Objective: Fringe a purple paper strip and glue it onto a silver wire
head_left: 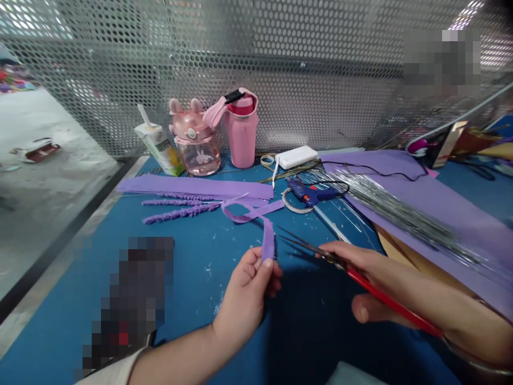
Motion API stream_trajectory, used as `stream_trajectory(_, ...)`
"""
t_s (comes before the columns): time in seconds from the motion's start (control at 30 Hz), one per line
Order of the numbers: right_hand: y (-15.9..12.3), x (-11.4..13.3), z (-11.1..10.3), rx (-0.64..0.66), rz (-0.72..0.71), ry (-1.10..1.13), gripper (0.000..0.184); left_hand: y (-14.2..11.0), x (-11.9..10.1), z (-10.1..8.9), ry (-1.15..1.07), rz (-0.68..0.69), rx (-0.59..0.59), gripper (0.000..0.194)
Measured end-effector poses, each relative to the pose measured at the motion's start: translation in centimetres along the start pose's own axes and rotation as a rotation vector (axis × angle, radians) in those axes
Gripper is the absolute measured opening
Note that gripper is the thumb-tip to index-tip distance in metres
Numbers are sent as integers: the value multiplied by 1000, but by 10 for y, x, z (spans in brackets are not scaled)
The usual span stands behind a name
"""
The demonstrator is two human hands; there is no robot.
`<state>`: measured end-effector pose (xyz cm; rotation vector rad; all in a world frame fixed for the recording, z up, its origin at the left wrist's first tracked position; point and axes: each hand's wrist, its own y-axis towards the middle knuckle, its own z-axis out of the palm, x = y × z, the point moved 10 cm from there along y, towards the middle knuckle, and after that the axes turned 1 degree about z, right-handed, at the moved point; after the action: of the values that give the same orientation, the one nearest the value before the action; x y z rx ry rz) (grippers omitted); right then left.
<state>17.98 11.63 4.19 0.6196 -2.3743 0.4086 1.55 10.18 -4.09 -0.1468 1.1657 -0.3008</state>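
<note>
My left hand [246, 291] pinches the near end of a long purple foam strip [267, 238] between thumb and fingers; the strip curls away over the blue table [192, 283]. My right hand [377, 278] grips red-handled scissors [320, 251], whose open blades point left toward the strip, a short gap from it. Two finished purple lavender-like stems [180, 213] lie beyond the strip.
Purple foam sheets [196, 187] lie at the back; a bigger one [441, 208] on the right carries a bundle of silver wires [393, 211]. A blue glue gun [308, 193], white power bank [295, 156], pink bottle [241, 131], pink cup [195, 140] and drink carton [158, 145] stand before perforated metal.
</note>
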Motion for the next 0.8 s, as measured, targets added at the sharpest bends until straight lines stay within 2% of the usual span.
stream_trajectory(0.1, -1, -2, 7, 87, -18, -55, 60, -1, 1, -1, 16, -7, -4, 18)
stream_trajectory(0.27, 2, -1, 25, 159, 37, -109, 57, -3, -1, 1, 58, 12, 18, 18)
stream_trajectory(0.47, 11, 13, 37, 125, 19, -69, 58, -6, 0, 3, 72, 23, 30, 20)
stream_trajectory(0.8, 17, 14, 34, 84, -41, 38, 61, -11, -2, 7, 150, 48, 85, 23)
